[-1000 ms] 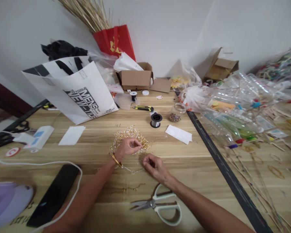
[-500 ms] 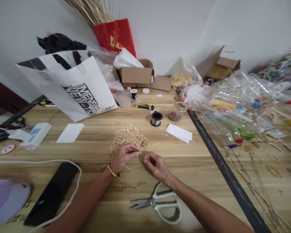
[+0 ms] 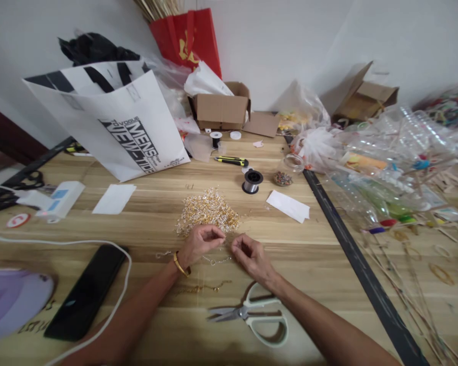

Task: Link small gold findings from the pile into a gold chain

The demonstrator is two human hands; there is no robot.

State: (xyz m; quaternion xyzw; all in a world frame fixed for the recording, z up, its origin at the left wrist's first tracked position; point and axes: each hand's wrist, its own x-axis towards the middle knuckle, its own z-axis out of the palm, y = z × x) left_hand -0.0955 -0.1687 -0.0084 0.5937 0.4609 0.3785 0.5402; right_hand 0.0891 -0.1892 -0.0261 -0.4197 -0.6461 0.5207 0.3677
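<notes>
Just in front of a heap of small gold and silver beads or findings (image 3: 208, 209), my left hand (image 3: 201, 245) is closed in a pinch, thumb and forefinger together. My right hand (image 3: 252, 258) pinches a short gap to its right, fingers curled. Whatever lies between the fingertips of either hand is too small to make out. A thin silver chain (image 3: 212, 262) with a small ring lies below and between the hands. Nearer me are a gold chain (image 3: 202, 288) and, under my right wrist, white-handled scissors (image 3: 252, 314), blades pointing left.
Behind the heap are a wire spool (image 3: 252, 182), a box cutter (image 3: 231, 161), a jar of beads (image 3: 283, 177) and white paper (image 3: 289, 205). A phone (image 3: 87, 291) and white cable (image 3: 126, 277) lie left. Plastic bottles (image 3: 353, 195) crowd the right; a paper bag (image 3: 118, 127) stands back left.
The view has shifted slightly, so things on the table appear a little further right. Both hands stay pinched close together, almost unchanged relative to the heap and chains.
</notes>
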